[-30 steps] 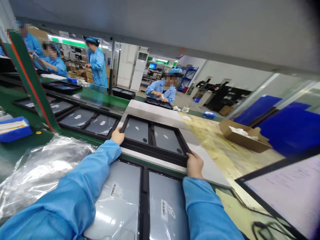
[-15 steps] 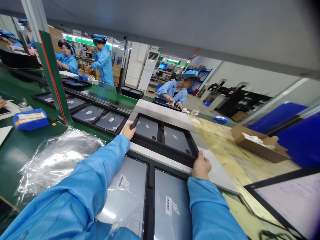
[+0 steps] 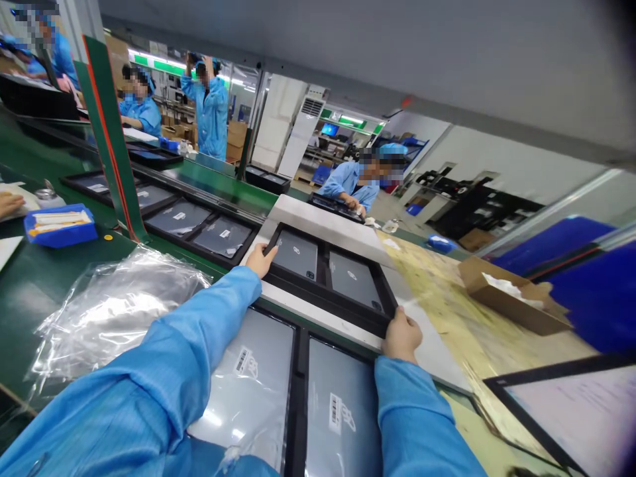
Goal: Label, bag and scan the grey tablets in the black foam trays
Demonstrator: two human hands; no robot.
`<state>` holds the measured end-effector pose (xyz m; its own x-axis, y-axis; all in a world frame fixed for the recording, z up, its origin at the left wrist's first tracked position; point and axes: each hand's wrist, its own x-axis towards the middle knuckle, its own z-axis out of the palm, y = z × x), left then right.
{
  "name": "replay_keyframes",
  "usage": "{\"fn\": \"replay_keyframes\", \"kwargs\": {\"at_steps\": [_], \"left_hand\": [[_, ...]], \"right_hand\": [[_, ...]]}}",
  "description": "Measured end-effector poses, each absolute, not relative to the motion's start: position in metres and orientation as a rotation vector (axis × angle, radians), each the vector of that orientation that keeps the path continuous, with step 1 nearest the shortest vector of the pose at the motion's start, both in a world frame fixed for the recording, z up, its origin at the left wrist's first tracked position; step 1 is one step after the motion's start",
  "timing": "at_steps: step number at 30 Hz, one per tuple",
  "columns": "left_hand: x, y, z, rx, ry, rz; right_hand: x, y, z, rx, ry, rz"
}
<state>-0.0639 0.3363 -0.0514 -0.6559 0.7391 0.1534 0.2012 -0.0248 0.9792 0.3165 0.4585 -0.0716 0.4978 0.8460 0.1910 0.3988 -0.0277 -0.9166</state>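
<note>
A black tray with two grey tablets in its compartments rests on a pale board. My left hand grips its left end, fingers closed round the edge. At the opposite end my right hand is closed on the tray's right corner. Nearer to me lies another black tray, holding two bagged tablets with barcode labels; my sleeves cover parts of it.
Clear plastic bags lie in a heap at left, near a blue bin. More trays of tablets line the green bench. An open cardboard box and a screen stand right. A co-worker sits across.
My hands and the tray keep nearly the same place; the view has shifted slightly. In the background, a standing person has raised both arms to the head.
</note>
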Motion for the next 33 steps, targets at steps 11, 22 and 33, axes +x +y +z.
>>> {"fn": "replay_keyframes", "kwargs": {"at_steps": [11, 22, 33], "left_hand": [[-0.061, 0.325, -0.042, 0.943, 1.859, 1.856], [-0.084, 0.280, -0.021, 1.187, 2.207, 1.765], [-0.166, 0.233, -0.042, 1.406, 2.574, 0.999]], "right_hand": [[0.314, 0.461, -0.072, -1.531, -0.992, 0.580], [0.313, 0.464, -0.074, -1.536, -0.992, 0.587], [0.313, 0.463, -0.074, -1.506, -1.013, 0.600]]}}
